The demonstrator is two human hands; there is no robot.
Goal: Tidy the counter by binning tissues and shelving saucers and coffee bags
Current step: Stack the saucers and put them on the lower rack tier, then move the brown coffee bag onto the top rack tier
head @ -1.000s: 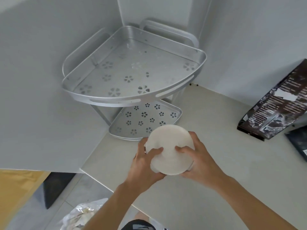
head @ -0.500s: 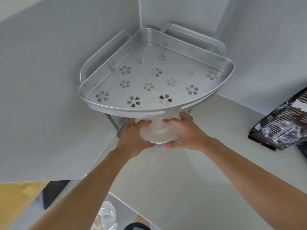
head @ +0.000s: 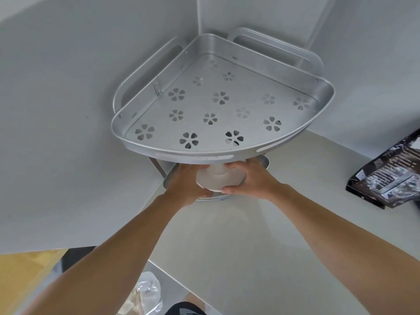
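Both hands gripping white saucers [head: 219, 179] from opposite sides, just under the rack's upper tier [head: 227, 153]. Left hand [head: 185, 186] is wrapping the left edge, right hand [head: 252, 178] the right edge, with right fingers [head: 231, 165] curling over the top. Saucers sitting between the palms, over the lower tier [head: 264, 161] front; contact with it unclear. Coffee bag [head: 386, 176] lying on worktop [head: 227, 235], well right.

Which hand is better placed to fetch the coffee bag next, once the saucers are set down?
The right hand, likely. The coffee bag lies on the counter to its right, while the left hand is on the far side of the saucers.
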